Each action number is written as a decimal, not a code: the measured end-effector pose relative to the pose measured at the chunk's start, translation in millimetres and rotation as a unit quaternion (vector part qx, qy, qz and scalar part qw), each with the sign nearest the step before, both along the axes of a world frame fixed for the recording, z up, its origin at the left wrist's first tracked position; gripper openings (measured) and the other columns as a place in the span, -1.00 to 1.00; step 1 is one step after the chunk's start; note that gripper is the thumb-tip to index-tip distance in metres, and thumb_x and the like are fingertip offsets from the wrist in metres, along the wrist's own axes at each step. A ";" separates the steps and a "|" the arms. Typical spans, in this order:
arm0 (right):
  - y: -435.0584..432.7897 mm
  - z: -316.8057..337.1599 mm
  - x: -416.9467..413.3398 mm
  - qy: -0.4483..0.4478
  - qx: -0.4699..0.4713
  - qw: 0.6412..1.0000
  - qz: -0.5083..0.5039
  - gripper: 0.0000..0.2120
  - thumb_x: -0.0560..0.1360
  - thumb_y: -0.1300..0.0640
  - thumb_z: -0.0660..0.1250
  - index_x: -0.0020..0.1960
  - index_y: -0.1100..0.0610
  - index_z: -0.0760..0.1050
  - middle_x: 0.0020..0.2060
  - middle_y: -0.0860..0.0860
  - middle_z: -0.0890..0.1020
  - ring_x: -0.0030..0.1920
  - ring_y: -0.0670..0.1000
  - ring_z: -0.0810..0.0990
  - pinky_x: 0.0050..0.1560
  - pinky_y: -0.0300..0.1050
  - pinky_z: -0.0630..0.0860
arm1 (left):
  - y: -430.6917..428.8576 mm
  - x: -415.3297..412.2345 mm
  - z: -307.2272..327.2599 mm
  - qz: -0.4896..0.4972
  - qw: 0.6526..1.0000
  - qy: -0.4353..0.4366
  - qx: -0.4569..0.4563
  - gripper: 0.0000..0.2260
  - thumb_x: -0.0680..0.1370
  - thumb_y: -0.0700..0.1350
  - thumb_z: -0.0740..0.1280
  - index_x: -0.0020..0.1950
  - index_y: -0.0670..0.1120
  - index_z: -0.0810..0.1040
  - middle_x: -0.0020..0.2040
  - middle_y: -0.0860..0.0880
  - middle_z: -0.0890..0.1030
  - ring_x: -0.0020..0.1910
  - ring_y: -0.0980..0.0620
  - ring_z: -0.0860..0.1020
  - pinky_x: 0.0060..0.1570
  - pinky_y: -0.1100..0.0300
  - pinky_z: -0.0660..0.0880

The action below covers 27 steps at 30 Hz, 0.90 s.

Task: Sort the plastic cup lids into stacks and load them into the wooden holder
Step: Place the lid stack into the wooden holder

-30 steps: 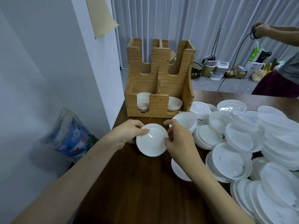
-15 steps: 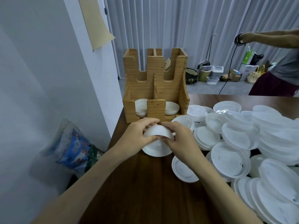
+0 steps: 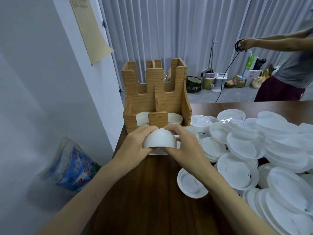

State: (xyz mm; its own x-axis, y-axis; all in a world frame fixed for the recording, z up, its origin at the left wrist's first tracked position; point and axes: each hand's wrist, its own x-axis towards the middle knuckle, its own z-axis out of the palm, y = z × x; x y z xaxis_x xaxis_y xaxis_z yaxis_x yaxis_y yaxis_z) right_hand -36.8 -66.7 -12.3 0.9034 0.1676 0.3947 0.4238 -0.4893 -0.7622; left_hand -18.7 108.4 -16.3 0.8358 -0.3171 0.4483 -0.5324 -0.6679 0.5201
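Now, left hand (image 3: 135,144) & right hand (image 3: 183,144) grip lid stack (image 3: 160,139), wooden holder (image 3: 140,99) just beyond fingers (image 3: 147,128); prob. light, bendy plastic, best held at rims.

A dark brown wooden table (image 3: 152,209) is shown, its left edge set close to a pale wall (image 3: 42,99). A wooden holder (image 3: 152,97) is stood upright near the far left corner. The right side is covered by a wide heap of white plastic lids (image 3: 271,150), many overlapped. One lid (image 3: 192,184) is laid alone, just beside the heap's near left edge.
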 end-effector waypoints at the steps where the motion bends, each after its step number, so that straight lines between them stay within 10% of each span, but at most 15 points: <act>1: 0.8 -0.2 0.2 -0.002 -0.013 1.000 0.008 -0.55 0.42 0.14 0.47 0.27 0.03 0.44 0.15 -0.13 0.54 0.15 -0.20 0.45 0.16 -0.28 0.41 | 1.0 1.4 -0.5 -0.008 1.000 -0.010 0.012 -0.53 0.40 -0.21 0.49 0.28 -0.06 0.49 0.20 0.00 0.54 0.17 0.11 0.44 0.11 0.45 0.32; 12: 18.5 6.1 4.3 -0.089 -0.052 0.994 -0.039 -0.66 0.46 0.13 0.42 0.22 0.07 0.49 0.03 -0.11 0.57 0.00 -0.20 0.47 0.00 -0.29 0.44 | 6.8 -5.8 3.9 0.061 0.990 -0.125 -0.022 -0.47 0.42 -0.02 0.38 0.37 -0.03 0.33 0.26 0.01 0.37 0.24 0.08 0.35 0.24 0.20 0.40; 19: 26.6 24.4 14.2 0.182 0.243 0.952 -0.029 -0.87 0.50 0.10 0.36 -0.03 0.12 0.65 -0.22 -0.02 0.69 -0.15 -0.09 0.66 -0.23 -0.23 0.56 | -0.3 -17.4 -15.3 0.084 0.957 -0.242 0.138 -0.42 0.49 0.20 0.24 0.42 -0.05 0.28 0.31 -0.07 0.38 0.33 -0.06 0.33 0.42 -0.08 0.08; 27: 46.1 51.2 34.7 0.321 0.382 0.861 -0.097 -0.87 0.48 0.12 0.41 -0.12 0.18 0.53 -0.17 0.12 0.64 -0.12 0.09 0.67 -0.13 0.02 0.66 | 9.0 8.3 14.7 0.086 0.904 -0.331 0.256 -0.65 0.43 -0.13 0.47 0.19 -0.19 0.59 0.17 -0.18 0.60 0.17 -0.15 0.56 0.29 -0.16 0.32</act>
State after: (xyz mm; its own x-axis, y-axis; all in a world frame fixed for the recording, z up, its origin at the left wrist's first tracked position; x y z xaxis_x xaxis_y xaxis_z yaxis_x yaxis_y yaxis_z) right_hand -2.1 -20.6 38.9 0.9582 -0.0991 -0.2683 -0.2378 0.2455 -0.9398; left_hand -10.4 117.4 -1.6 0.4943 -0.5154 0.7000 -0.4787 -0.8336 -0.2758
